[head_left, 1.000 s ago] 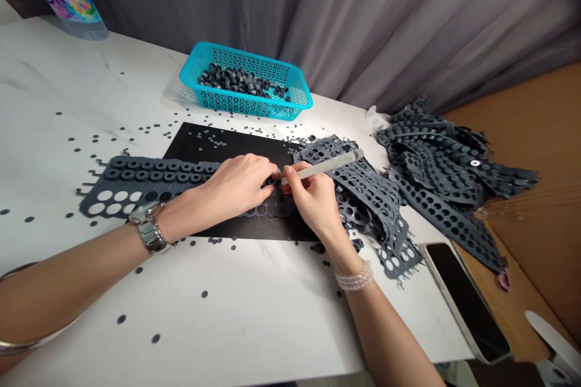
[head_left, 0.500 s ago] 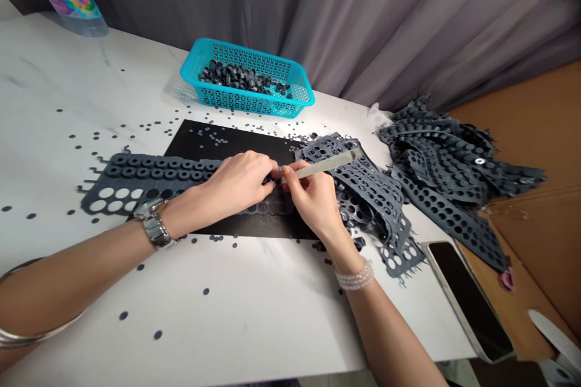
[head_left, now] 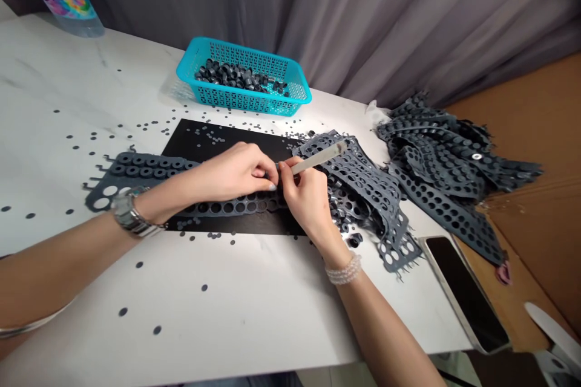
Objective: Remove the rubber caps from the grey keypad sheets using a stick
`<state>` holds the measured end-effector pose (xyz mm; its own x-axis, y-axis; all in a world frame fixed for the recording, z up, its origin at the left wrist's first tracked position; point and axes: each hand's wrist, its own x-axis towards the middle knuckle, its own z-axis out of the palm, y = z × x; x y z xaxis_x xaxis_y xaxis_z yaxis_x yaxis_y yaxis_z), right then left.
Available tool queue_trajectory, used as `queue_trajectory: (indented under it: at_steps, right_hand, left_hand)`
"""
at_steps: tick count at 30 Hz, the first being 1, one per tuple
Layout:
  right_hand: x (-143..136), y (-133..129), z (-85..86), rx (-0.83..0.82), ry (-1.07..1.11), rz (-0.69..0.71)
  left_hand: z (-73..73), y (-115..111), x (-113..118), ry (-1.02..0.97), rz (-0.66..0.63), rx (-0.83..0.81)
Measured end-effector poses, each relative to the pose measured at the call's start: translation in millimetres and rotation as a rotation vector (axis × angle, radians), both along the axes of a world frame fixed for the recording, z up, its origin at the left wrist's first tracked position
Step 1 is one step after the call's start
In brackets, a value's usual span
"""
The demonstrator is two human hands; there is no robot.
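Showing rows of round holes (head_left: 227, 207), the sheet (head_left: 233, 205) is dark grey.

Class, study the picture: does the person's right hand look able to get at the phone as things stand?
Probably yes: the phone lies uncovered, on the same side as the right hand, and nothing seems to block the way. However, that hand grips a pale stick, which it would likely need to put down first.
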<state>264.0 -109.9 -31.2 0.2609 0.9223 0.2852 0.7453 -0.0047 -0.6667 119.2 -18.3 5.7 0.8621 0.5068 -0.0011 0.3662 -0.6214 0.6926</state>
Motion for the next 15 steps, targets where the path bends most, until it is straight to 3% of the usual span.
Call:
queue_trajectory:
  at_steps: [3, 5, 8, 10, 13, 15]
  right_hand:
    - [6.0, 2.6, -5.4, 0.001, 0.147, -0.007]
    - [9.6, 3.7, -7.9, 0.023, 0.31, -0.013]
    - [12.7, 3.7, -5.9, 0.085, 0.518, -0.062]
    - [14.2, 2.8, -1.6, 0.133, 0.587, -0.104]
    - [16.3, 1.7, 3.9, 0.179, 0.622, -0.143]
    - [17.6, 1.4, 4.8, 0.188, 0.619, -0.144]
  left_hand:
    - [13.4, 11.2, -5.1, -0.19, 0.177, -0.279]
    - [15.1, 17.9, -6.2, -0.363, 0.318, -0.564]
    - [5.9, 22.7, -5.3, -0.506, 0.424, -1.04]
    - [-2.1, 23.1, -4.3, -0.553, 0.463, -1.252]
    - [-5.4, 30.1, 0.3, -0.641, 0.521, -1.343]
    - [0.7, 46.5, 8.4, -0.764, 0.56, -1.207]
